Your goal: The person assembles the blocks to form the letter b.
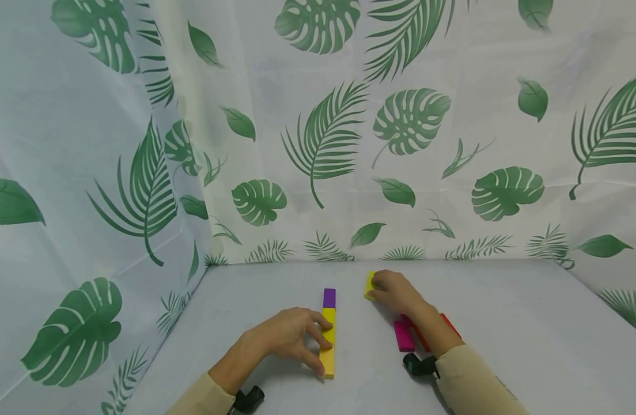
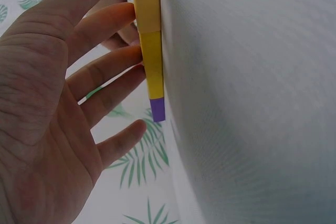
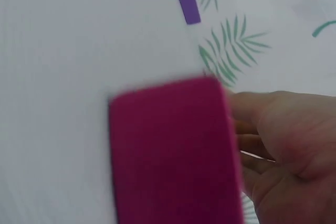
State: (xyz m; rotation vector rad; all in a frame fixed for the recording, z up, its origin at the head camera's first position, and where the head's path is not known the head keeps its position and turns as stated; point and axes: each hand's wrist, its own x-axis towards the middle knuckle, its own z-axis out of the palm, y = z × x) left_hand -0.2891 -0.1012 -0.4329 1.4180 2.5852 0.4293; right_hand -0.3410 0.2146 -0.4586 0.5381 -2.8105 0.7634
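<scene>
A straight row of blocks stands on the table, with a purple block (image 1: 329,298) at the far end, a yellow block (image 1: 329,317) behind it and an orange-yellow block (image 1: 328,364) nearest the person. My left hand (image 1: 292,334) lies along the row's left side, fingertips touching the blocks; the left wrist view shows its fingers (image 2: 113,74) fairly straight and spread. Farther back and to the right, my right hand (image 1: 398,291) pinches another yellow block (image 1: 369,287) between thumb and fingers. In the right wrist view that block is hidden behind a magenta block (image 3: 176,150).
Beside the right forearm lies the magenta block (image 1: 404,336). Red blocks (image 1: 451,326) are partly covered by that forearm. Leaf-print cloth (image 1: 323,230) walls the table's back and sides. A black wrist camera (image 1: 419,365) sits by the right cuff.
</scene>
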